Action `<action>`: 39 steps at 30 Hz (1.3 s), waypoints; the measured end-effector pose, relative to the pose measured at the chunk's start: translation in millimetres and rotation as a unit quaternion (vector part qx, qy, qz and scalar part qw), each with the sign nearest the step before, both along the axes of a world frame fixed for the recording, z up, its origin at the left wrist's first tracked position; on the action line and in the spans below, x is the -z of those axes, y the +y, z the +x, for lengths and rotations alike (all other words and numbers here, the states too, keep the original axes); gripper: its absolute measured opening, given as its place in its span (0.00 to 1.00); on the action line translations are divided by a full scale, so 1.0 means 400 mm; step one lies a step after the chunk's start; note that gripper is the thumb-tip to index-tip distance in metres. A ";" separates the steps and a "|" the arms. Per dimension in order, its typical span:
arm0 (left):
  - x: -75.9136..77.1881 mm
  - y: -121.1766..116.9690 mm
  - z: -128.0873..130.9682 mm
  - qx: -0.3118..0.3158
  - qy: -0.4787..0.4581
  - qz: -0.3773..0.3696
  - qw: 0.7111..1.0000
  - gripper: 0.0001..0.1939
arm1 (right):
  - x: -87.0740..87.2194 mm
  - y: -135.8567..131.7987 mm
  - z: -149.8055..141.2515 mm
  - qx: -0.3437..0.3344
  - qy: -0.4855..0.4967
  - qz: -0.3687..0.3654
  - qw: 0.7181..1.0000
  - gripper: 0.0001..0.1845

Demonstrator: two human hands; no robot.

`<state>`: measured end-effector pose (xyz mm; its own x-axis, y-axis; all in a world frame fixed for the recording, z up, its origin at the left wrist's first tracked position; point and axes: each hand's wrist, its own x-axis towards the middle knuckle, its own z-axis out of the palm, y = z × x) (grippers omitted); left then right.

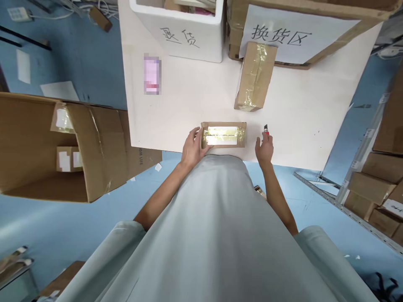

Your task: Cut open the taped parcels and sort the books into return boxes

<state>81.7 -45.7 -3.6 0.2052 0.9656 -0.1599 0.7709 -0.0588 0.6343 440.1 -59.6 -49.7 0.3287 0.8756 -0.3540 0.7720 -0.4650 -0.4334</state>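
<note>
The left hand is partly open, with fingers at the left end and thumb along the near edge of a small rectangular brown cardboard box bearing a white label under glossy clear tape. The right hand is curled around a red utility knife; the dark blade points far, and most of the handle is hidden in the grip. The small box lies between the hands, near the near edge of a white tabletop. A loose pale grey garment hides the middle of that edge.

Farther out, a long taped brown cardboard box partly covers the handwritten white paper sign on a large brown cardboard carton. To its left, a white foam box is cut off at the far side; its contents are hard to make out. A pink rectangular item at far left is pixelated and unidentifiable. Left of the table, an open brown cardboard carton is cut off.
</note>
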 end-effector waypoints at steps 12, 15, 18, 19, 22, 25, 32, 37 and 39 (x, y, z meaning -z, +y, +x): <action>0.011 0.021 -0.109 -0.130 -0.017 -0.014 0.991 0.34 | -0.178 0.044 -0.301 -0.102 0.090 -0.067 0.988 0.31; -0.022 0.037 -0.146 -0.055 -0.003 0.019 0.998 0.25 | -0.214 0.082 -0.335 -0.203 -0.028 -0.019 0.979 0.29; -0.038 0.051 -0.156 0.036 0.004 0.012 0.999 0.16 | -0.232 0.141 -0.348 -0.316 -0.066 -0.012 0.946 0.26; -0.038 0.055 -0.157 0.056 0.004 0.009 0.998 0.14 | -0.237 0.159 -0.350 -0.345 -0.073 -0.021 0.936 0.25; -0.025 0.061 -0.159 0.080 0.008 0.012 0.997 0.12 | -0.253 0.195 -0.357 -0.404 -0.099 -0.055 0.908 0.23; -0.008 0.058 -0.165 0.089 0.004 0.023 0.996 0.11 | -0.270 0.199 -0.370 -0.431 -0.126 -0.089 0.889 0.23; 0.014 0.040 -0.172 0.066 -0.030 0.049 0.996 0.10 | -0.283 0.190 -0.390 -0.421 -0.144 -0.115 0.888 0.26; 0.020 0.055 -0.190 0.098 -0.053 0.041 0.993 0.09 | -0.286 0.188 -0.410 -0.422 -0.169 -0.126 0.882 0.26; 0.020 0.066 -0.196 0.113 -0.057 0.037 0.991 0.09 | -0.284 0.181 -0.420 -0.414 -0.173 -0.127 0.885 0.26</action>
